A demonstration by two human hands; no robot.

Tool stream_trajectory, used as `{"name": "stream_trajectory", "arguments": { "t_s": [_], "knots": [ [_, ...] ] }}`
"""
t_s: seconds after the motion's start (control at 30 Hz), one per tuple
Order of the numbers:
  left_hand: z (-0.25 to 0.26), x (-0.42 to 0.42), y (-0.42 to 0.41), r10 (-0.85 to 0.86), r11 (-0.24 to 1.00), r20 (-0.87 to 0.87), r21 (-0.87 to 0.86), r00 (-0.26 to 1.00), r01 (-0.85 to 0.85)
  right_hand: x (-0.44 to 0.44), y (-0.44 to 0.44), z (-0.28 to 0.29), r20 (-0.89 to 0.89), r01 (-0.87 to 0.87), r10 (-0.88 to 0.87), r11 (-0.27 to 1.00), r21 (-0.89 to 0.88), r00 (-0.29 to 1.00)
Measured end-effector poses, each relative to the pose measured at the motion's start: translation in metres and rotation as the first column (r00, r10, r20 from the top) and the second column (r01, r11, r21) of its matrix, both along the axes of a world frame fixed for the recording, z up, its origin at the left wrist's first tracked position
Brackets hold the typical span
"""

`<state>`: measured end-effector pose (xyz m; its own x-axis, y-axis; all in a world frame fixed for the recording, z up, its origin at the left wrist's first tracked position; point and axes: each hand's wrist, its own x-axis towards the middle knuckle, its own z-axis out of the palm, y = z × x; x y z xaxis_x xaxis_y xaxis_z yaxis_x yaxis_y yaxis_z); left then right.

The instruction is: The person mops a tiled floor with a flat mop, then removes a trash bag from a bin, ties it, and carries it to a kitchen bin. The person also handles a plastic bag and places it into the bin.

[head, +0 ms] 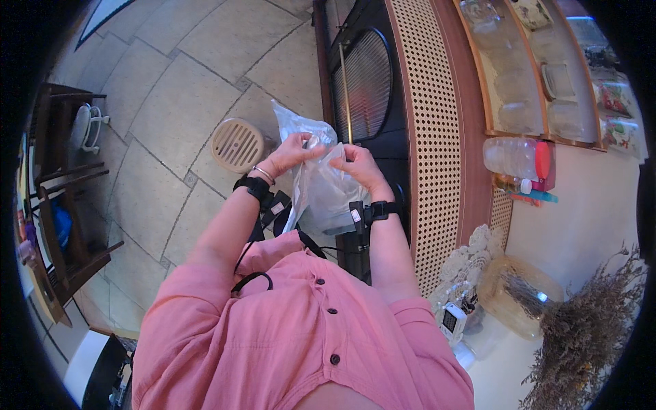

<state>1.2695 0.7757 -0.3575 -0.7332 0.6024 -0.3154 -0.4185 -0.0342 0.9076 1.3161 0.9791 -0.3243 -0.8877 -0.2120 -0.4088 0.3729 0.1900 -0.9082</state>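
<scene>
Both of my hands are on a clear plastic bag (333, 197) in front of my body. My left hand (292, 154) pinches its upper edge between thumb and fingers. A small shiny round spot shows by the left thumb; I cannot tell what it is. A few centimetres to the right, my right hand (361, 166) pinches another part of the film. A silvery, crinkled part (307, 125) spreads beyond the left fingers. The bag hangs down between my forearms, and its contents cannot be made out. Each wrist wears a black strap with a small device.
A beige slotted plastic stool (238, 145) stands on the tiled floor (164, 97). On my right is a dark cabinet with a ribbed glass door (364, 84) and cane webbing (428, 66). A red-lidded jar (515, 155) and dried flowers (574, 333) lie further right. Dark wooden chairs (77, 246) stand left.
</scene>
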Motion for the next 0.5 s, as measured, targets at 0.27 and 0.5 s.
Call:
{"name": "stream_trajectory", "arguments": {
  "t_s": [0.27, 0.5],
  "knots": [
    [-0.009, -0.009, -0.033, -0.524, 0.726, -0.31, -0.65, 0.793, 0.225, -0.005, 0.0, 0.003, -0.169, 0.089, 0.014, 0.806, 0.585, 0.986],
    [-0.046, 0.002, -0.091, -0.455, 0.666, -0.381, -0.746, 0.805, 0.024, -0.004, 0.013, 0.012, -0.407, 0.359, -0.061, 0.604, 0.712, 0.911]
  ]
}}
